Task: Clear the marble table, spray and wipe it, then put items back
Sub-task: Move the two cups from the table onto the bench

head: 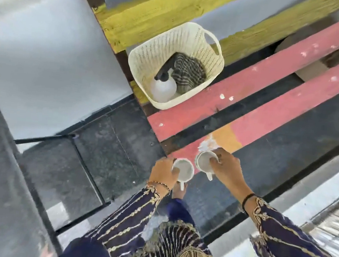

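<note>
Head view. Left cup (183,170): gripped at the rim by the left hand (165,173). Right cup (205,161): pinched at the rim by the right hand (226,169). Both are held low over the pink plank (253,78), judged a parking place while the table is cleared. Basket (143,62): stood on the planks, with the spray bottle (162,89) and striped cloth (188,69) kept inside for wiping. Pale glossy slab (303,197): lower right, possibly the marble table.

White cup (184,169) in left hand (165,174), basket (150,63) beyond
</note>
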{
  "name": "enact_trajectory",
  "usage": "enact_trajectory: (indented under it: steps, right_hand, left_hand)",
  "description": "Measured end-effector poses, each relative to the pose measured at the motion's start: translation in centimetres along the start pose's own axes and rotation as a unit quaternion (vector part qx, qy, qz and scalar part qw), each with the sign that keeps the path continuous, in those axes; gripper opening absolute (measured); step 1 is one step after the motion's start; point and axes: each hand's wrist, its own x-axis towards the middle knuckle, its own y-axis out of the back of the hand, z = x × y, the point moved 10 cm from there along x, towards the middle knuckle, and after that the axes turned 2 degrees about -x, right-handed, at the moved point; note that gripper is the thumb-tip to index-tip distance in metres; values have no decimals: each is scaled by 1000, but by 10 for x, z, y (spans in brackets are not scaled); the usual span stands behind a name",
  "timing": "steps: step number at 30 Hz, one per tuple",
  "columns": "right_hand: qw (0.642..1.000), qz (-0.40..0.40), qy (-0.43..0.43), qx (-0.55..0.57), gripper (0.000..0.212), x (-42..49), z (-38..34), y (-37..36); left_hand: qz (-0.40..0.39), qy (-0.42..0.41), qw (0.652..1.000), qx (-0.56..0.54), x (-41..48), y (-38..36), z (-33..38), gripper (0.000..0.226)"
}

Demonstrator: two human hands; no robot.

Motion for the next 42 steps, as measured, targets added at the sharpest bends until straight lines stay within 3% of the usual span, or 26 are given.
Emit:
enact_trajectory:
  steps: [5, 13, 21, 25, 31, 36, 42]
  right_hand:
    - [999, 1, -17, -33, 30, 53, 31, -4]
    - [999, -7, -16, -35, 29, 69, 39, -10]
    - [989, -8, 35, -140, 45, 43, -2, 11]
    - [982, 2, 98, -161, 40, 16, -59, 19]
    - [963, -16, 226, -145, 30, -49, -183, -12]
    - [933, 1, 344, -101, 16, -137, -305, -62]
    - [896, -34, 439, -60, 13, -250, -433, -156]
  left_hand:
    - [-16, 31, 999, 39, 50, -37, -13, 38]
    - [2, 28, 1000, 7, 61, -44, -17, 41]
    - [-16, 37, 997, 59, 38, -27, -9, 46]
    - [38, 33, 997, 60, 10, 16, -5, 53]
    - [136, 16, 990, -29, -54, 109, -19, 51]
    - [223, 5, 972, -75, -127, 202, -68, 45]
    - [372, 5, 921, -119, -243, 317, -185, 39]
